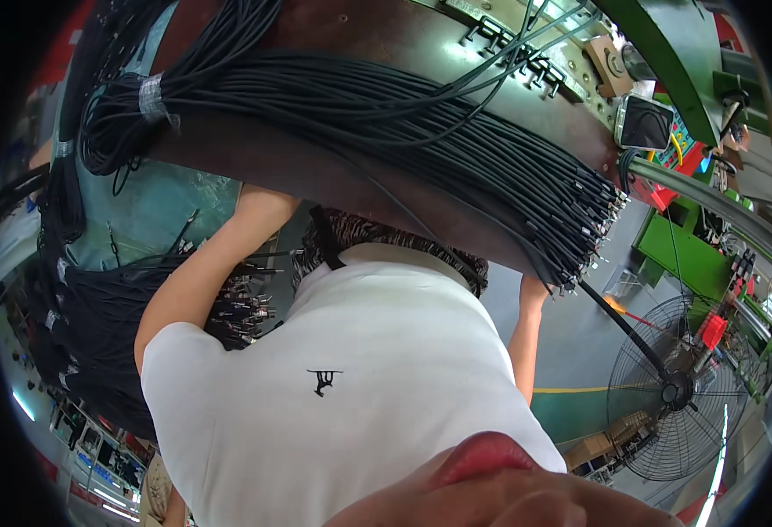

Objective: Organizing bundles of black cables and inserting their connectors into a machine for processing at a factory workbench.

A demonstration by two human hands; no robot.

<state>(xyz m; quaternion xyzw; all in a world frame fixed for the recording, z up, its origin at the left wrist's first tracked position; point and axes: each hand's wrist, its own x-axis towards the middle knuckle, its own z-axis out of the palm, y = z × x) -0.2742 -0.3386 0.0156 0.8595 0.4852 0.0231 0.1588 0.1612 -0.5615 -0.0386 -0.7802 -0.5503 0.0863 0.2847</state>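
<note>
A long bundle of black cables point(360, 101) lies across a dark brown board point(228, 154). Clear tape point(151, 98) wraps the bundle near its looped left end. Metal-tipped cable ends point(592, 224) fan out at the board's right edge. My left hand point(266, 200) reaches to the near left edge of the board, its fingers hidden beneath it. At the near right corner, just below the cable ends, is my right hand point(533, 288). The board and cables cover its fingers, so I cannot see whether it grips anything.
More black cable bundles point(114, 325) are piled on a green surface point(105, 206) at my left. At the far side stand a metal fixture with black clamps point(526, 61) and a green machine frame point(667, 53). A black floor fan point(674, 391) stands at the right.
</note>
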